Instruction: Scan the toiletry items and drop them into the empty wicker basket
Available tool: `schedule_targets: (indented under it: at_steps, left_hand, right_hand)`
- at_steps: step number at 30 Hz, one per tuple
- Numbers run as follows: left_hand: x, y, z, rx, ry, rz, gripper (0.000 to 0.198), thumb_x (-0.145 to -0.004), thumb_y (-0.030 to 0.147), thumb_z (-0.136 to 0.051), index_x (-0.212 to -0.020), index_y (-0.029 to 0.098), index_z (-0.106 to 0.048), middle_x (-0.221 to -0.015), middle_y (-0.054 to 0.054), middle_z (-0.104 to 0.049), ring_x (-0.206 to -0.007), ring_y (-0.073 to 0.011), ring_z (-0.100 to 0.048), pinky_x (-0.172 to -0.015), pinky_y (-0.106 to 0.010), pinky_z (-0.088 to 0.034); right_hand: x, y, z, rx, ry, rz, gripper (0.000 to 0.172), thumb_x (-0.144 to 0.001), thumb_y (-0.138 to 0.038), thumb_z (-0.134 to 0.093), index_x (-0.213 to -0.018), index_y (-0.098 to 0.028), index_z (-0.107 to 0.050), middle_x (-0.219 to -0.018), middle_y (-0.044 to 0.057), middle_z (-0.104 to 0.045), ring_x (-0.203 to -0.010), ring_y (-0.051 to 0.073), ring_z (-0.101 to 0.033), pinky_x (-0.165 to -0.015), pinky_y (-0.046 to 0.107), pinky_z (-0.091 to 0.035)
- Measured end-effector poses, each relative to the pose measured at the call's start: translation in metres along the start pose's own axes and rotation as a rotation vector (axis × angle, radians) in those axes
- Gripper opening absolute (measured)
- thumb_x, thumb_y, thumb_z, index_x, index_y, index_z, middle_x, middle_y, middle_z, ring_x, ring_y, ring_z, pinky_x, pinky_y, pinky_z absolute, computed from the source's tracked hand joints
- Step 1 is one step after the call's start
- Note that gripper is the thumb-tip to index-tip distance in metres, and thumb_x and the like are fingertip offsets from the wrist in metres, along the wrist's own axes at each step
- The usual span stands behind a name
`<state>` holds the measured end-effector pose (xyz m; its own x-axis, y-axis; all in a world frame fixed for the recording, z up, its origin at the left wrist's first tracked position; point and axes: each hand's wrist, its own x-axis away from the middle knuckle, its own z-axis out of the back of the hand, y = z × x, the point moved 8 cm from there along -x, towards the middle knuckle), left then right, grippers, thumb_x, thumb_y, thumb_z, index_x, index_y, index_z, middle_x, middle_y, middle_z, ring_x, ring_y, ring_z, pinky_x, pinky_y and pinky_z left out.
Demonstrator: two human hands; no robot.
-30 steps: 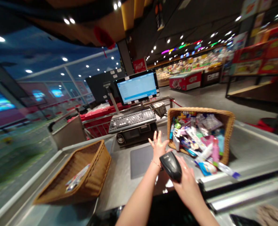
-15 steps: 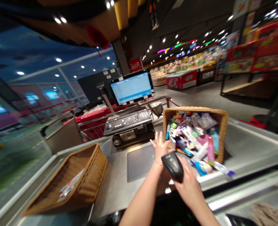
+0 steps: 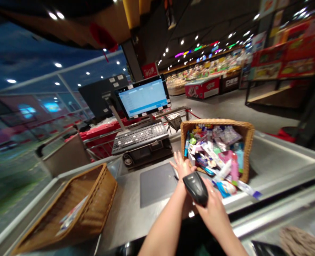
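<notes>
My right hand [image 3: 213,211] is shut around a black handheld barcode scanner [image 3: 196,188], with the scanner's dark face upward. My left hand [image 3: 182,166] stands raised just beside it, fingers spread and holding nothing. Those fingertips are close to the front of a tilted wicker basket [image 3: 216,121] packed with small packaged goods, tubes and bottles. A white-and-blue tube [image 3: 249,189] and a blue packet [image 3: 225,189] lie at its spilling front edge.
A second wicker basket [image 3: 104,192] lies tilted on the steel counter [image 3: 125,220] at left, with a packet inside. Ahead are a grey mat [image 3: 157,185], a keyboard [image 3: 140,138] and a monitor [image 3: 143,97]. A red shopping cart [image 3: 99,142] stands behind.
The whole view has swung, so the counter and baskets sit further left in the picture. My hands keep nearly the same pose, with the scanner still in my right hand.
</notes>
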<state>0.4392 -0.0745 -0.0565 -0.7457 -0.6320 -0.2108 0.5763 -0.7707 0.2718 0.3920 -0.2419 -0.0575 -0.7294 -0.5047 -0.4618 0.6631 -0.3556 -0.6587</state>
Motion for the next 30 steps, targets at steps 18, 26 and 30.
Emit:
schedule_targets:
  at_steps: [18,26,30]
  left_hand:
    - [-0.003,0.004,-0.006,-0.049,0.036,0.086,0.032,-0.082,0.027,-0.051,-0.106,0.026,-0.071,-0.160,-0.003,-0.027,-0.150,-0.0296,-0.009,-0.117,-0.063,-0.010]
    - [0.034,-0.030,-0.017,-0.029,-0.090,0.171,0.054,-0.087,0.044,-0.048,-0.138,0.030,-0.049,-0.160,-0.013,-0.024,-0.148,-0.0344,-0.015,-0.111,-0.064,-0.025]
    - [0.029,-0.028,-0.030,-0.050,-0.150,0.240,0.091,-0.070,0.062,-0.063,-0.141,0.009,-0.043,-0.155,-0.027,-0.025,-0.147,-0.0399,-0.016,-0.108,-0.063,-0.031]
  right_hand:
    - [0.000,0.014,0.003,-0.020,-0.044,-0.090,0.061,-0.075,-0.023,-0.058,-0.135,-0.020,-0.047,-0.138,0.012,-0.055,-0.137,0.030,-0.042,-0.111,0.049,-0.036]
    - [0.010,0.011,-0.013,-0.025,-0.108,-0.111,0.060,-0.078,-0.027,-0.058,-0.137,-0.020,-0.047,-0.143,0.013,-0.052,-0.137,0.033,-0.043,-0.107,0.059,-0.036]
    - [0.012,0.005,-0.016,-0.023,-0.088,-0.104,0.053,-0.083,-0.030,-0.052,-0.133,-0.015,-0.051,-0.142,0.017,-0.052,-0.136,0.036,-0.043,-0.105,0.061,-0.037]
